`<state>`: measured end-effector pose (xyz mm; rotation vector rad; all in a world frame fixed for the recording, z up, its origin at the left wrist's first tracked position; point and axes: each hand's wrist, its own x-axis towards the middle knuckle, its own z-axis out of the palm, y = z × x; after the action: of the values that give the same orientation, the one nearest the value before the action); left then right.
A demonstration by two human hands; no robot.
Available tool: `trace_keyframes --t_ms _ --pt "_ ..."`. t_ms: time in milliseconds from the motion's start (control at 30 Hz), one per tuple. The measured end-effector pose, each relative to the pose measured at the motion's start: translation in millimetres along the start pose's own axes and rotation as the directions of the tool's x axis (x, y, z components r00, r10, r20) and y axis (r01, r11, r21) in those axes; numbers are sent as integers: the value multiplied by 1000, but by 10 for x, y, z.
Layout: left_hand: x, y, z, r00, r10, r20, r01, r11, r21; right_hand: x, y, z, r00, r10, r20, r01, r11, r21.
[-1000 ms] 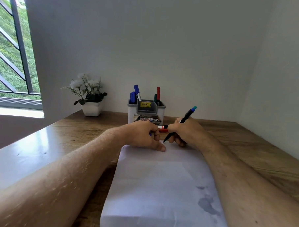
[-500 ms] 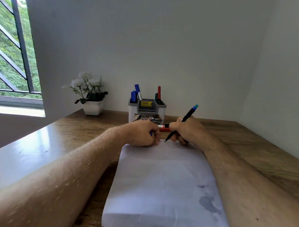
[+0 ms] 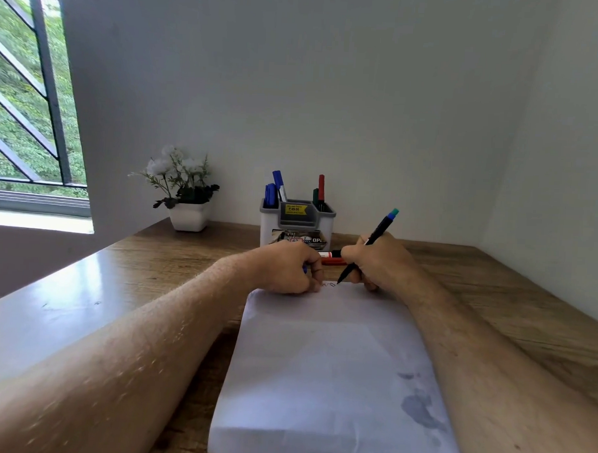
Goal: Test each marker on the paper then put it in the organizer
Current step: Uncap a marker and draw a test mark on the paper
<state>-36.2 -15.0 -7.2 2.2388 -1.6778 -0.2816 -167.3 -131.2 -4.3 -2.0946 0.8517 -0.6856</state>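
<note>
The black marker (image 3: 365, 251), blue-green at its top end, leans tilted in the right hand (image 3: 378, 260), fingers curled round it, its tip on the far edge of the paper (image 3: 329, 364). The left hand (image 3: 285, 268), curled round a small blue piece, rests on that edge. Just behind lie red markers (image 3: 332, 261), then the organizer (image 3: 297, 226). Bare desk (image 3: 510, 297) flanks the sheet. Dark strokes now show by the tip, unseen a second ago.
</note>
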Motion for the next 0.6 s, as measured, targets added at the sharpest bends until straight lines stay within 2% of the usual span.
trace_keyframes --t_ms 67,133,200,267,333,400,500,600 --pt "-5 -8 -1 999 31 -39 -31 999 7 16 -6 -7 999 -22 -39 24 998 61" --pt "-8 -16 -10 988 55 -146 -61 997 -38 35 -25 -26 996 -34 -77 47 985 163" --pt "-17 -6 -38 962 20 -272 -79 975 -208 42 -48 -48 993 -56 -104 77 975 211" --pt "-8 2 -82 939 -60 -338 -105 887 -449 30 -71 -59 991 -73 -109 100 958 270" --pt "-5 21 -115 924 -107 -367 -154 775 -613 11 -91 -57 992 -86 -94 114 928 355" --pt "-3 38 -131 913 -144 -382 -184 690 -700 -13 -111 -54 993 -94 -68 114 894 433" --pt "25 6 -143 902 -211 -376 -172 624 -763 -27 -122 -54 995 -92 -43 101 861 498" --pt "46 -72 -129 881 -296 -368 -129 598 -791 -40 -125 -52 996 -87 -33 91 827 555"
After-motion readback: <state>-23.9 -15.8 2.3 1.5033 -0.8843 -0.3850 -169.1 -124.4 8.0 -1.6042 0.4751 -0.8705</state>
